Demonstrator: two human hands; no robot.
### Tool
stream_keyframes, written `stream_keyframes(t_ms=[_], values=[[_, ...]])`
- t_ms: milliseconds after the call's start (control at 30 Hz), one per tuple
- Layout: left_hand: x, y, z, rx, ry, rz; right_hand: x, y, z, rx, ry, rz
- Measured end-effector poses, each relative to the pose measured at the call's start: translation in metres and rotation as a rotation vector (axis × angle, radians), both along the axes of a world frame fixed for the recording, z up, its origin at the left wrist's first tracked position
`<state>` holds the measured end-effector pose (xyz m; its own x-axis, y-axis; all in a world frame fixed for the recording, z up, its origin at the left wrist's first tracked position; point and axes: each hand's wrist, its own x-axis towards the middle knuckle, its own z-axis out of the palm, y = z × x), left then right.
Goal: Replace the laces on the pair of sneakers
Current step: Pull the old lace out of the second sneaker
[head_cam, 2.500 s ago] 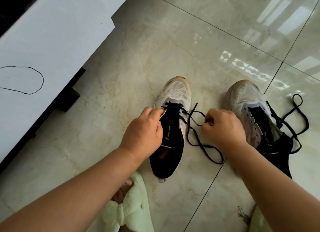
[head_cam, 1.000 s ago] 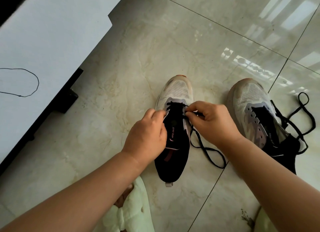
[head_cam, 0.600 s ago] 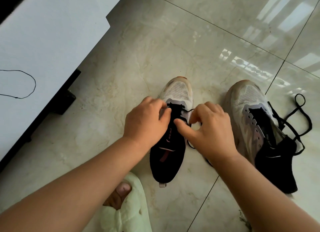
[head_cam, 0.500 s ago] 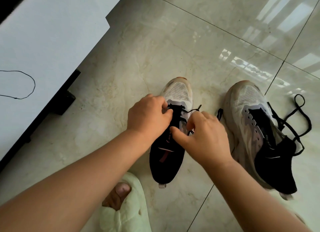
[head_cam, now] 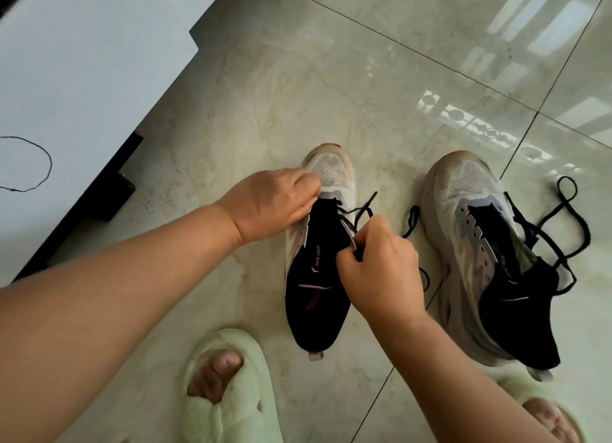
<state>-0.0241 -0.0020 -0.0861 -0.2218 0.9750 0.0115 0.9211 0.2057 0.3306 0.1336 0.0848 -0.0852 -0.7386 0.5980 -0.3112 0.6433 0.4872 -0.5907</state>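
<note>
Two white-and-black sneakers stand on the tiled floor. The left sneaker (head_cam: pixel 318 277) is in the middle, with a black lace (head_cam: pixel 359 212) threaded through its front eyelets. My left hand (head_cam: pixel 271 204) grips the shoe's left side near the toe. My right hand (head_cam: pixel 381 270) pinches that lace beside the right eyelet row, and its loose end trails right. The right sneaker (head_cam: pixel 480 250) has bare eyelets. A second black lace (head_cam: pixel 563 230) lies loose next to it.
A white low table (head_cam: pixel 82 78) fills the upper left, with a thin black string (head_cam: pixel 39 174) looped on it. My feet in pale green fluffy slippers (head_cam: pixel 228 393) are at the bottom, one near each sneaker's heel.
My right hand has pulled back toward me along the lace on the left sneaker. My left hand slid forward to the toe side. The camera tipped down, showing both slippers.
</note>
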Motion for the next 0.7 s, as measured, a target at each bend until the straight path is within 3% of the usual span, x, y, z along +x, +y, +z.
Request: stream_keyframes(t_ms=[67,200,367,400,500,533,600,700], values=[[0.003,0.001,-0.002,-0.005,-0.064,0.097,-0.001,0.001,0.000,-0.005,0.007,-0.008],[0.018,0.005,-0.010,-0.191,-0.346,0.644,0.000,-0.002,0.002,-0.031,0.022,-0.014],[0.016,0.004,-0.011,-0.075,-0.754,0.745,0.002,-0.002,0.003,-0.030,0.025,-0.026],[0.013,0.003,-0.009,-0.057,-0.700,0.687,0.002,-0.002,0.003,-0.033,0.024,-0.031],[0.000,-0.007,-0.009,0.021,-0.033,0.240,0.002,-0.003,0.004,-0.043,0.027,-0.022],[-0.004,-0.011,-0.011,0.043,0.108,0.164,0.003,-0.003,0.004,-0.042,0.024,-0.019],[-0.002,-0.013,-0.011,0.007,0.110,0.261,0.002,-0.002,0.004,-0.038,0.022,-0.026],[0.013,-0.008,-0.012,-0.192,-0.228,0.706,0.004,-0.002,0.003,-0.037,0.025,-0.038]])
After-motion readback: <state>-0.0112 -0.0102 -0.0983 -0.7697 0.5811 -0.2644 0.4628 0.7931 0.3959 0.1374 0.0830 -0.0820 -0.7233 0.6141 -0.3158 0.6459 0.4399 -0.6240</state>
